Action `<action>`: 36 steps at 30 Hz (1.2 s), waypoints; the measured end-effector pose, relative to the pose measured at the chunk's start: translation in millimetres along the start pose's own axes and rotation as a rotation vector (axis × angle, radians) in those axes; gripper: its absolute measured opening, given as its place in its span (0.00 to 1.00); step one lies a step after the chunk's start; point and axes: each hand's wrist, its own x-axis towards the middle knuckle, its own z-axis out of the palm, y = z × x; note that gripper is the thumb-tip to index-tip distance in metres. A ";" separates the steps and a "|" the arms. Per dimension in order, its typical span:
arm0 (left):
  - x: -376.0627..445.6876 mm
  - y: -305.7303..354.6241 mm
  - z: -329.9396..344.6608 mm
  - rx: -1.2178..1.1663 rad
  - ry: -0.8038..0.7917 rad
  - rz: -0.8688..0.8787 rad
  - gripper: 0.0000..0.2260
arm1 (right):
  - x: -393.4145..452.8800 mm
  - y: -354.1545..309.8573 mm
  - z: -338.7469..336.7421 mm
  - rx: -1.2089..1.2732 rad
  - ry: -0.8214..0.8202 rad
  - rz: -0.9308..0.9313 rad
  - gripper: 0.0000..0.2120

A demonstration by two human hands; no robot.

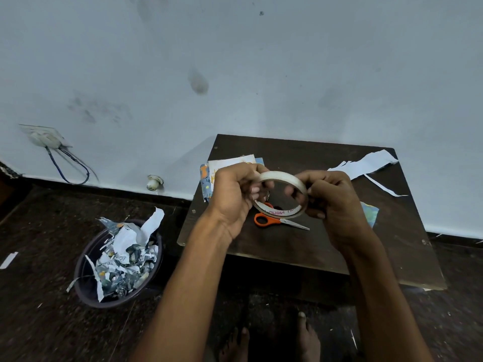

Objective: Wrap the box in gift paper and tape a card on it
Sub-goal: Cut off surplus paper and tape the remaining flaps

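Observation:
Both hands hold a roll of clear tape up above the dark wooden table. My left hand grips the roll's left side, fingers curled through its hole. My right hand grips its right side, with fingertips inside the ring. Behind my left hand lies the box wrapped in blue patterned paper, with a white card on top of it; most of both is hidden. Orange-handled scissors lie on the table under the roll.
White paper strips lie at the table's far right, and a blue paper scrap shows by my right wrist. On the floor to the left stands a dark bin full of paper scraps. My bare feet are below.

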 end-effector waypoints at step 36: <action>7.8 -2.2 -7.4 0.283 0.005 0.250 0.15 | 2.6 4.6 15.3 0.102 -0.041 0.049 0.13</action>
